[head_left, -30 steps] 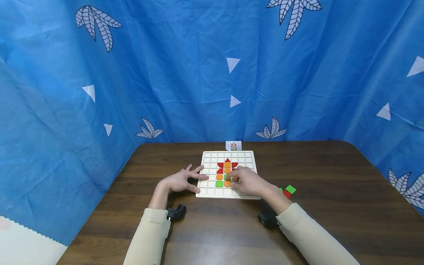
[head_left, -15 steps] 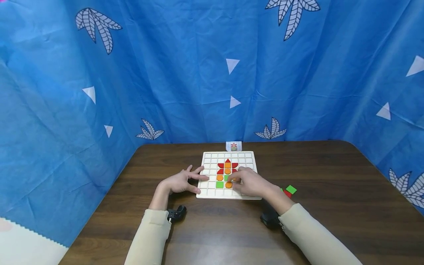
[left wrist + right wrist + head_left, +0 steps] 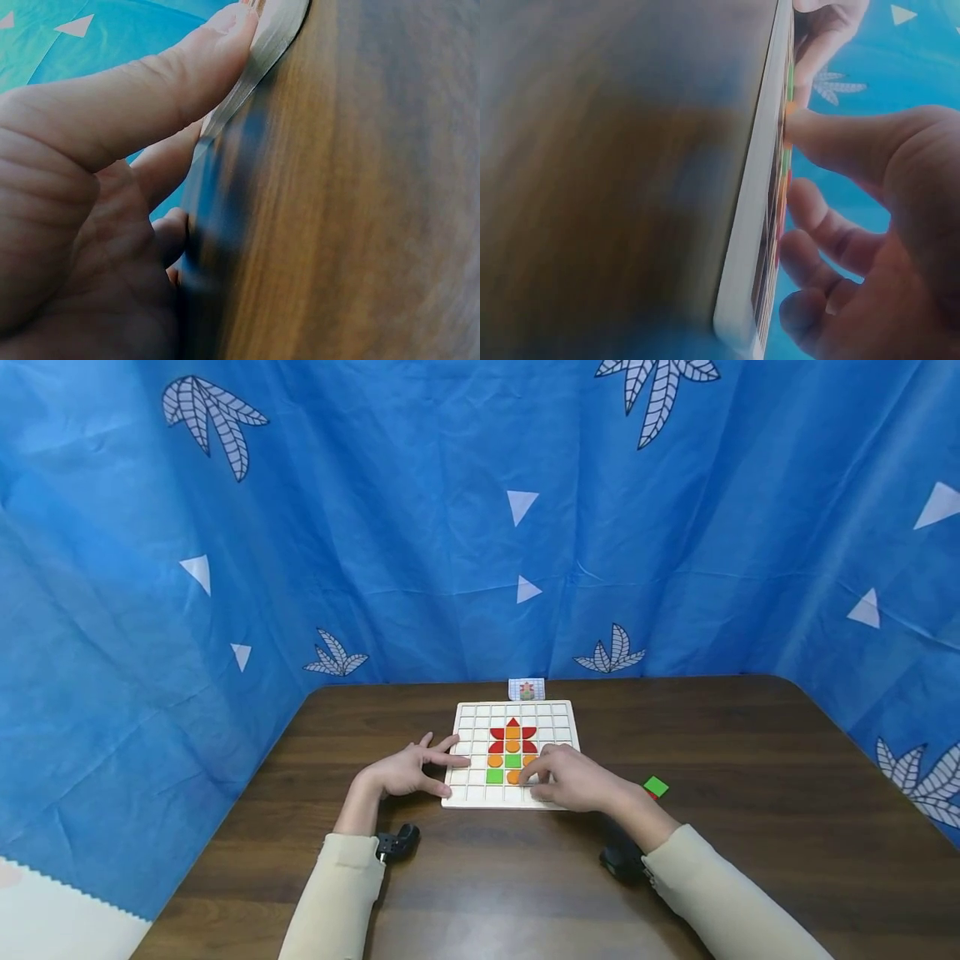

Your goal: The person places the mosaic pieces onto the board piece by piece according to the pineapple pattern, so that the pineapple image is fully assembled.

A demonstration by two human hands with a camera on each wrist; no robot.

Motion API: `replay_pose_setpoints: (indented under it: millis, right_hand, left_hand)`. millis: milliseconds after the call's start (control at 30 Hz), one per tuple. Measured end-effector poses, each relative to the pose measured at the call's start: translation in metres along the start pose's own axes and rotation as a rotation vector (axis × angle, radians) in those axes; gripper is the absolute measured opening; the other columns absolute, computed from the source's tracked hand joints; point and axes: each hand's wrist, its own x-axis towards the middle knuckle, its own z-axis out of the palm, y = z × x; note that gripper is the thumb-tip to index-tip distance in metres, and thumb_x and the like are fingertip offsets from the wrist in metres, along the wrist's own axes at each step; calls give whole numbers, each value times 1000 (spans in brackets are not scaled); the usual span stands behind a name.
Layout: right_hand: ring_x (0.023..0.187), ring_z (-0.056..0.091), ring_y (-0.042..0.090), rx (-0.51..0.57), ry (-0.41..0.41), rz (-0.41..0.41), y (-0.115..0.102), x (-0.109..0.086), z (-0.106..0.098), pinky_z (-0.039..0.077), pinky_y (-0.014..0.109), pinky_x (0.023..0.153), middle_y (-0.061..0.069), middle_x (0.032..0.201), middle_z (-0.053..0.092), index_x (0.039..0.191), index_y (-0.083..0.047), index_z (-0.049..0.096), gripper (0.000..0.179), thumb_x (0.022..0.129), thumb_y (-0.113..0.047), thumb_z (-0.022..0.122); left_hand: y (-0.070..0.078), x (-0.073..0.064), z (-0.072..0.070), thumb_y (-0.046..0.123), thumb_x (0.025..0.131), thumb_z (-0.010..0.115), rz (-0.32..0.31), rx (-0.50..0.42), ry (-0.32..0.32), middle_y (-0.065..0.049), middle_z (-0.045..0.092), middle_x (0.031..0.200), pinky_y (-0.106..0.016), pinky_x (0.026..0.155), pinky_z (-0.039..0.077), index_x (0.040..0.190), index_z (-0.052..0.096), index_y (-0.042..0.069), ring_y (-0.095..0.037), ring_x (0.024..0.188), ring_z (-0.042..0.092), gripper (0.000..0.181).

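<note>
A white gridded board [image 3: 480, 795] lies on the table, bearing a pattern of red, orange and green tiles. My left hand [image 3: 401, 772] rests at its left edge with fingers spread, the thumb at the near left corner. Over the board's right part is my right hand [image 3: 573, 779], fingers bent loosely. Its index fingertip is at the right side of an orange disc [image 3: 512, 777], and its thumb stands apart from that finger. A green square [image 3: 512, 761] sits just above the disc. In the right wrist view, the thumb [image 3: 832, 139] reaches the tiles; my palm hides part of the board.
A small pattern card [image 3: 527, 690] stands behind the board. Loose tiles, among them a green square [image 3: 656, 786], lie right of the board, partly behind my right forearm. A blue curtain [image 3: 420, 527] encloses the brown table [image 3: 480, 877].
My right hand has drawn slightly right, uncovering the green square and more of the orange disc. The forearm now covers more of the loose tiles. The left hand stays in place.
</note>
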Motion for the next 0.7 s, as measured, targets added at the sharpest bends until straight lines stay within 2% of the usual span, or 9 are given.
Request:
replay_pose_setpoints:
  millis: [167, 333, 500, 700]
  right_hand:
    - [92, 52, 13, -20, -17, 14, -5, 3, 2, 47, 32, 78, -6, 96, 64, 114, -22, 80, 23, 91, -21, 79]
    - [88, 53, 13, -1, 2, 28, 2, -2, -5, 48, 29, 74, -5, 94, 64, 112, -20, 80, 21, 91, -19, 79]
    - [84, 52, 14, 54, 7, 72, 18, -18, -17, 46, 28, 69, -4, 95, 64, 111, -20, 79, 19, 92, -19, 78]
    - [84, 52, 16, 76, 18, 106, 43, -46, -31, 48, 26, 66, -4, 97, 64, 113, -20, 77, 21, 92, -21, 78]
  left_hand:
    - [-1, 0, 0, 31, 85, 83, 10, 0, -6, 6, 24, 172, -77, 120, 5, 138, 66, 38, -40, 161, -10, 56]
    - [0, 0, 0, 31, 85, 83, 7, 4, 1, 7, 25, 172, -77, 120, 6, 137, 67, 38, -39, 161, -9, 55]
    - [0, -1, 0, 30, 85, 83, -1, 2, 4, 8, 25, 172, -77, 120, 5, 137, 67, 39, -38, 161, -9, 55]
    - [0, -1, 1, 30, 86, 83, 4, -2, 6, 7, 25, 171, -77, 120, 6, 137, 67, 38, -38, 161, -9, 54]
